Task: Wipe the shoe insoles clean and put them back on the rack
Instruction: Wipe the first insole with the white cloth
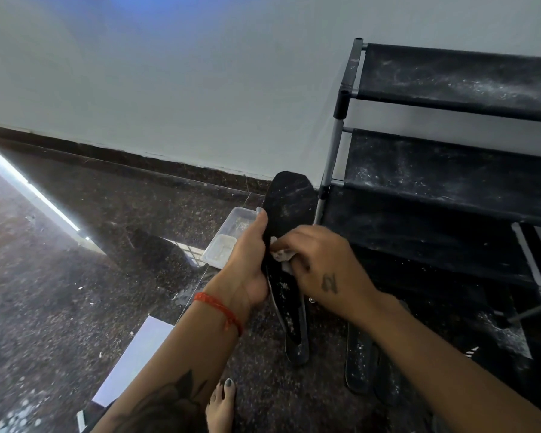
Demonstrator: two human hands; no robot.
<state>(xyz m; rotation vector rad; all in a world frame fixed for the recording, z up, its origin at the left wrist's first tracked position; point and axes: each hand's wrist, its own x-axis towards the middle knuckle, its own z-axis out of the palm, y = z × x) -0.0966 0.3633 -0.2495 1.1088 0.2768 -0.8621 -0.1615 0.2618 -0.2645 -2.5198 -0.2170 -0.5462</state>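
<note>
Head view: speckled dark floor [75,292], white wall [169,73].

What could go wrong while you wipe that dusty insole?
The insole is held only at its edge by the left hand, so the right hand pressing the cloth might bend it or knock it loose. The rack shelves look dusty, so a clean insole could get dirty again.

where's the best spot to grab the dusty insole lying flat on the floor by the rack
Probably take the insole on the floor at its near rounded end, pinching its thin edge from above. It lies flat on the floor with its far end hidden under the right hand, which is wiping the held insole; the rack crowds that far side.
</note>
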